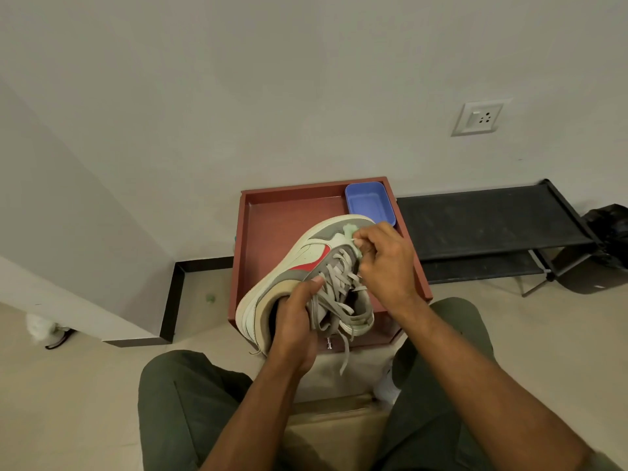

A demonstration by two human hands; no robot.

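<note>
Shoe (306, 256) is being held: left hand (295, 331) gripping its heel at seven o'clock, right hand (384, 260) pinching cloth (350, 230) at one o'clock.

I held the sneaker (306, 258) over the red-brown tray (272, 226), its toe pointing toward the far right corner and its heel toward the near left edge. My left hand (295, 321) gripped it at the collar, fingers tucked inside the opening and thumb pressed on the outer side beside the loose laces (336, 287). My right hand (384, 263) pinched a pale green wad (350, 231) against the toe. A blue tub (370, 202) sat in the tray's far right corner, just beyond the toe. A black rack (492, 215) stood beside the tray's right edge.
</note>
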